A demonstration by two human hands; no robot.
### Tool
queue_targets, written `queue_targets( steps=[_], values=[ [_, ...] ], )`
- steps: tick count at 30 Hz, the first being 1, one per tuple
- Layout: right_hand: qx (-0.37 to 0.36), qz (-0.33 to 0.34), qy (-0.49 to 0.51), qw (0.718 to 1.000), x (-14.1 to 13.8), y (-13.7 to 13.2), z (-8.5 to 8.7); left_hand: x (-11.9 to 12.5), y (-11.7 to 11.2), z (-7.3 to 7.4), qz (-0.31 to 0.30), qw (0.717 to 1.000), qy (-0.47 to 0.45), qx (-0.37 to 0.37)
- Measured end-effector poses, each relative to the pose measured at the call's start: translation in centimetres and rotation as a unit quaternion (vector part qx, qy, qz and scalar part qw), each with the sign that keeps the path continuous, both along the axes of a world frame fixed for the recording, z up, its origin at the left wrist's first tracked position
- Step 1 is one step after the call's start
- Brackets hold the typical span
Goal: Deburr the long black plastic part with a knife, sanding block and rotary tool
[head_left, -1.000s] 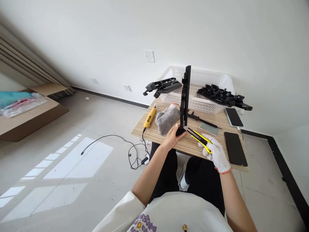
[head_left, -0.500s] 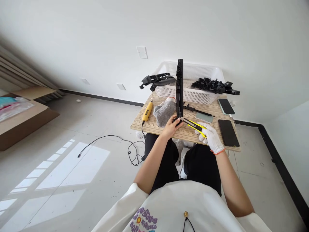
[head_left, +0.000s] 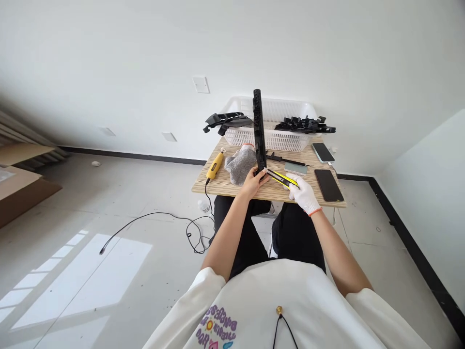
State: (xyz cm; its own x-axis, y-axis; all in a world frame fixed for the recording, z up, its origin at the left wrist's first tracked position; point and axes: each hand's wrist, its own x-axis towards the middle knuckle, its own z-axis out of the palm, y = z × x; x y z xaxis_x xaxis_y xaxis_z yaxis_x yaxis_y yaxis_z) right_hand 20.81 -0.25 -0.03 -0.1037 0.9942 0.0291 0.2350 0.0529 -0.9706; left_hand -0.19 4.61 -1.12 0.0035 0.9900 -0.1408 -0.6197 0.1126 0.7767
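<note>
My bare left hand [head_left: 252, 183] grips the lower end of a long black plastic part [head_left: 259, 128], which stands nearly upright above the table. In a white knit glove with an orange cuff, my right hand [head_left: 302, 193] is closed around a yellow and black utility knife [head_left: 281, 178]. The knife points left, and its tip end meets the base of the black part beside my left fingers. Whether the blade touches the plastic is too small to tell. A grey cloth or glove [head_left: 241, 166] lies just behind my left hand.
A white plastic basket [head_left: 286, 141] at the back holds black parts, some jutting over its sides. On the wooden table [head_left: 228, 189] lie a yellow corded tool [head_left: 215, 166], a black caliper [head_left: 286, 160], a grey-green plate [head_left: 295, 168] and two phones [head_left: 329, 185]. A cable [head_left: 156, 213] trails across the floor.
The view has shifted, so the table sits a little further left. Both hands keep their grips, the knife still at the part's base; the black part leans slightly more to the left.
</note>
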Motion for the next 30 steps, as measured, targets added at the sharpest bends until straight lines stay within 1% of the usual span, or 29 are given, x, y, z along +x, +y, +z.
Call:
queue_targets(
  steps=[2, 4, 6, 9, 12, 16, 19, 23, 26, 28, 30],
  values=[
    [0.049, -0.007, -0.040, 0.998, -0.3, -0.2, -0.5, 0.1, 0.4, 0.0, -0.002, 1.000, 0.004, -0.009],
    [0.065, -0.002, -0.030, 0.997, -0.5, -0.3, -0.7, 0.1, 0.6, 0.1, -0.005, 1.000, 0.006, -0.012],
    [0.051, -0.011, 0.022, 0.998, -0.4, -0.1, -0.7, -0.1, 0.6, 0.2, -0.015, 1.000, 0.008, -0.011],
    [0.011, -0.053, 0.114, 0.992, -0.1, 0.3, -0.4, -0.4, 0.3, 0.3, -0.035, 0.999, 0.010, -0.004],
    [-0.016, -0.072, 0.166, 0.983, 0.0, 0.6, 0.2, -0.7, -0.1, 0.3, -0.058, 0.998, 0.013, 0.007],
    [-0.055, -0.062, 0.180, 0.980, -0.1, 0.6, 0.7, -0.6, -0.3, 0.2, -0.075, 0.997, 0.023, 0.019],
    [-0.061, -0.054, 0.207, 0.975, 0.0, 0.6, 0.8, -0.4, -0.2, 0.0, -0.088, 0.995, 0.032, 0.028],
    [-0.077, -0.054, 0.221, 0.971, 0.1, 0.9, 0.9, -0.7, -0.2, -0.1, -0.144, 0.988, 0.042, 0.045],
    [-0.086, -0.067, 0.212, 0.971, 0.1, 1.4, 0.6, -1.0, -0.3, 0.0, -0.182, 0.982, 0.028, 0.044],
    [-0.082, -0.074, 0.212, 0.971, 0.1, 1.7, 0.4, -1.0, -0.4, 0.2, -0.180, 0.982, 0.014, 0.048],
    [-0.079, -0.080, 0.217, 0.970, 0.2, 1.9, 0.3, -0.8, -0.5, 0.4, -0.154, 0.987, 0.018, 0.045]
  ],
)
